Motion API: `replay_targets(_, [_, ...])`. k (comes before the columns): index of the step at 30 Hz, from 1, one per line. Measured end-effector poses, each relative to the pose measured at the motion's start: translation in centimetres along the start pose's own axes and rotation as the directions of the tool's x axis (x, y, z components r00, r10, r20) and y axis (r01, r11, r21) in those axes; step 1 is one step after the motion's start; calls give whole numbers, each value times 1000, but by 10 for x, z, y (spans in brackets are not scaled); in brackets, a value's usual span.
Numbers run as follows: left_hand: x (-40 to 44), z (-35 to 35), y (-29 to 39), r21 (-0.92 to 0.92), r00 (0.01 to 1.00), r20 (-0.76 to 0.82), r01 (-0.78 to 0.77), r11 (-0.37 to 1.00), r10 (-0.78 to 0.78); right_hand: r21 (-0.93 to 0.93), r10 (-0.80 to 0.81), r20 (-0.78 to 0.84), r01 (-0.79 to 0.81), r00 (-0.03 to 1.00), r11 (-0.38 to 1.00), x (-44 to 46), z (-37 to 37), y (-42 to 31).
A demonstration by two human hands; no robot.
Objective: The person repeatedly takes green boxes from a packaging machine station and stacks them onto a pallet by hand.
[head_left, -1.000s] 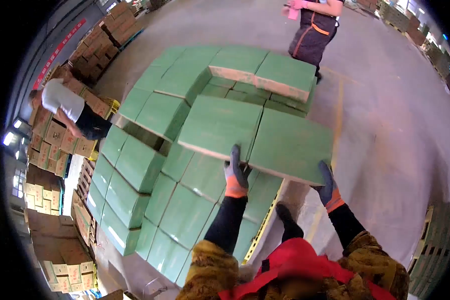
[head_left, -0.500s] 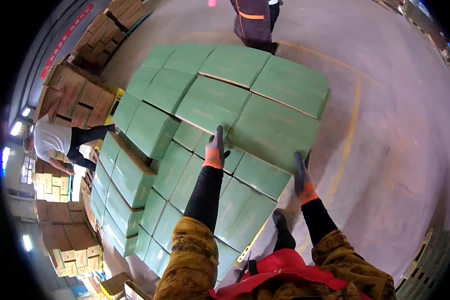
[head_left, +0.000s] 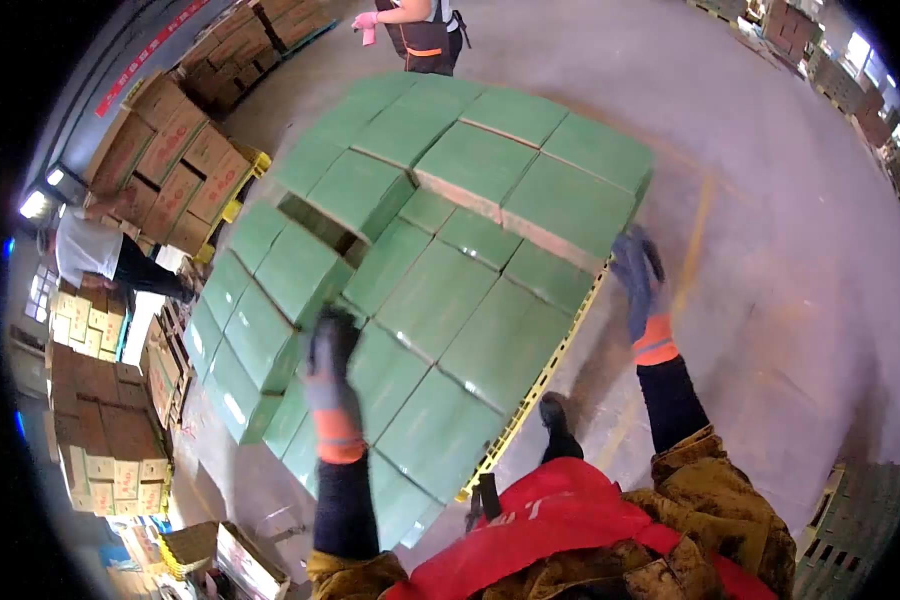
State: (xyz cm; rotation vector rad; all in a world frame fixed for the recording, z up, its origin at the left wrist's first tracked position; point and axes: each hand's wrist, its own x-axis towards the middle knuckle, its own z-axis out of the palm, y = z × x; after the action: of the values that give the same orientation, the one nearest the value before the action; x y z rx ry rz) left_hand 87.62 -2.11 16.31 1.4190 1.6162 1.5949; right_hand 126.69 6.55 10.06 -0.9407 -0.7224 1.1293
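Green cartons [head_left: 440,297] stand in layers on a yellow pallet [head_left: 540,387]. My left hand [head_left: 332,355], in a grey and orange glove, is over the left part of the stack, slightly blurred, with its fingers apart and nothing visible in them. At the right edge of the stack is my right hand [head_left: 638,275], gloved alike, its fingers stretched out beside the corner of a raised green carton [head_left: 568,205]. Whether it touches that carton I cannot tell. A gap shows between raised cartons on the left.
A person with pink gloves [head_left: 425,35] stands behind the stack. Another person in a white shirt [head_left: 88,247] is at the left, near stacked brown cartons [head_left: 175,160]. More brown cartons [head_left: 105,420] stand lower left. Pallets [head_left: 855,530] are at the lower right.
Both hands have come away from the front raised carton. It now sits farther back, exposing more of the layer below. My left hand has moved left, my right hand up and slightly right.
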Motion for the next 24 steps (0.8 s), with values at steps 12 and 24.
replay_targets(12, [-299,-387,352,679,485,440,-730,73,756,644,-638,714,630,-289,435,-366,316,-242])
replay_targets(24, [-340,-476,401,945,757,294,-323,-57,584,770,-631,595,577,-498,271,-467,453,-252])
